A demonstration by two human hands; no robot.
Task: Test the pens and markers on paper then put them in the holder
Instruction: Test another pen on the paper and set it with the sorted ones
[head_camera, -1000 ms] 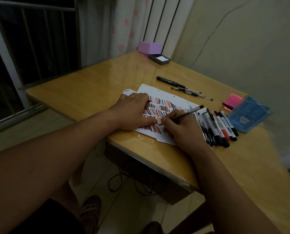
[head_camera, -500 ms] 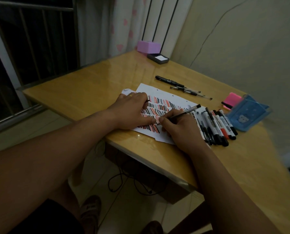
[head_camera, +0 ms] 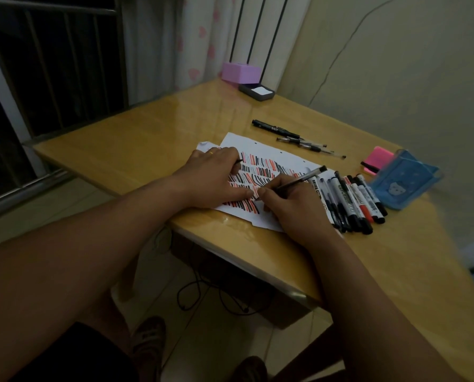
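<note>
Dimly, on a glossy wooden table (head_camera: pixel 147 139), left fingers (head_camera: pixel 226 155) press paper (head_camera: pixel 260 150); right fingers (head_camera: pixel 267 193) grip pen (head_camera: pixel 303 180).

The right hand (head_camera: pixel 291 210) grips a pen (head_camera: pixel 303 180), tip on the paper (head_camera: pixel 271 153) among red and black strokes. The left hand (head_camera: pixel 216 177) lies flat on the paper. A row of markers (head_camera: pixel 351 202) lies on the worktop (head_camera: pixel 136 150) just beside the right hand, with the blue holder (head_camera: pixel 404 186) near their far side.
</note>
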